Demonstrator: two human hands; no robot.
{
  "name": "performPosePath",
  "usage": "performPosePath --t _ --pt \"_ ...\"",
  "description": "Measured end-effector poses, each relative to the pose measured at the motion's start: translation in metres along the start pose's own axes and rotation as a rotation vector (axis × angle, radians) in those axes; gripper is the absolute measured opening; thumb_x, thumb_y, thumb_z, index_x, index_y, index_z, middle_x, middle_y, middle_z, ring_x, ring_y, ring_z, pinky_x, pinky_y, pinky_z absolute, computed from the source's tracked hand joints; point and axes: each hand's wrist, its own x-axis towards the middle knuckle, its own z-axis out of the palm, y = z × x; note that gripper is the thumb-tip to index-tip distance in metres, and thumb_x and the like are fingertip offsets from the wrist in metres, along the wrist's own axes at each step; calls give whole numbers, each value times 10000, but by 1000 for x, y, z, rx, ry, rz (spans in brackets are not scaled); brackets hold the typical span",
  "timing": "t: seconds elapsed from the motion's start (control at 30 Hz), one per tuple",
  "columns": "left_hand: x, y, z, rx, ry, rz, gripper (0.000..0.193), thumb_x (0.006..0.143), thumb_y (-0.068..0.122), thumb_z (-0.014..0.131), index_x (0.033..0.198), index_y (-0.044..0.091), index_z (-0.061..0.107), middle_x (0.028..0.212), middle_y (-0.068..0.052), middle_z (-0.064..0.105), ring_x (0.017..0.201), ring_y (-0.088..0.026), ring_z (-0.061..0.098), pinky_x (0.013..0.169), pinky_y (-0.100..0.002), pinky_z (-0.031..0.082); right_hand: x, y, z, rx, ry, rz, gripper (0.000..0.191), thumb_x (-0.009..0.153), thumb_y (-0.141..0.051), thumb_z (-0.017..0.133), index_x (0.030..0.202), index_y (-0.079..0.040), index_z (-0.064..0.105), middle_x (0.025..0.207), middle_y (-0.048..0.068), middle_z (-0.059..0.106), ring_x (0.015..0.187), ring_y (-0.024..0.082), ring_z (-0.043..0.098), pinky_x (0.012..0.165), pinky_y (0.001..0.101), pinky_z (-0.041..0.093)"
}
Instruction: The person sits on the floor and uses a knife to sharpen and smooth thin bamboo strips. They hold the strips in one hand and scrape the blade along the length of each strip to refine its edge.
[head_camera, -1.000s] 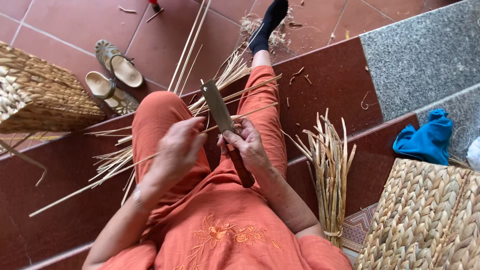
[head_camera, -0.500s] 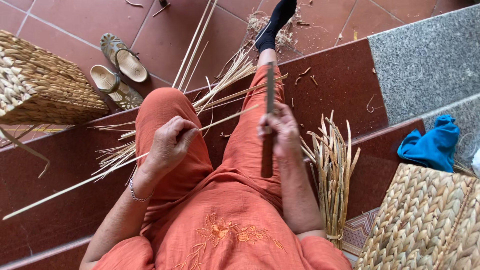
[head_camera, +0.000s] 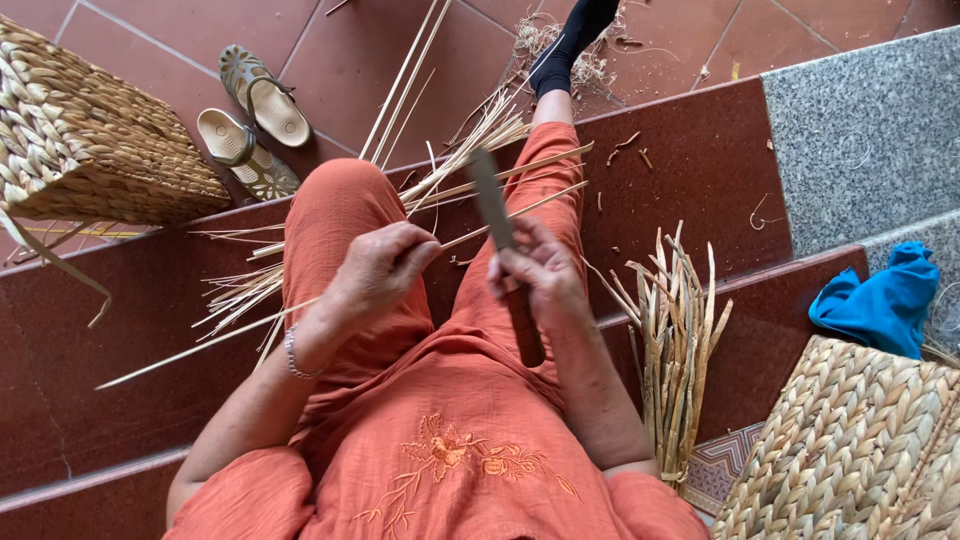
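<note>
A long knife (head_camera: 497, 225) is standing nearly upright over the person's lap, the right hand (head_camera: 535, 275) wrapping tightly around its dark handle. The left hand (head_camera: 380, 270) is pinching a thin bamboo strip (head_camera: 200, 348) that is slanting down across the left knee, near loose strips (head_camera: 240, 290) lying on the step.

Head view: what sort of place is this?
Probably tiled steps outside a home, used as a weaving spot: split cane strips, woven baskets and sandals lie around, and the right hand holds a knife.
</note>
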Motion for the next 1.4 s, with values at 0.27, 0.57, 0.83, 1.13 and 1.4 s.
performPosePath --t 0.27,0.57,0.83,1.13,1.4 --pt "-12 0 -14 15 -85 -145 160 927 152 727 1019 24 753 922 -106 774 750 -156 733 660 -307 586 -2 -35 -43 126 105 -254 301 1023 -68 597 1322 -63 558 802 66 696 631 163 649 523 312 550" --pt "-4 7 12 -128 -66 -212 125 919 114 755 1018 37 749 834 -90 750 705 -145 708 636 -291 565 0 19 16 123 -164 40 358 991 -49 616 1313 -22 463 832 105 691 654 157 646 600 284 560" --pt "-8 10 9 -139 -64 -81 107 905 69 757 1006 33 753 852 -67 741 738 -115 693 633 -272 556 3 19 -16 107 -119 -9 290 1003 -73 634 1251 28 524 846 140 687 653 175 650 579 292 553" --pt "-22 11 -13 -79 -91 -46 110 884 39 758 991 15 748 868 -62 737 750 -123 700 654 -268 551 -2 8 -32 178 -89 -62 219 998 -63 641 1176 26 550 836 147 698 647 192 650 559 310 537" --pt "-41 7 -37 -43 -104 -86 129 855 25 762 984 30 762 821 -39 730 705 -112 683 614 -260 529 -6 -4 -47 152 -57 -134 199 989 -72 671 1133 20 569 837 153 704 633 200 646 561 320 533"
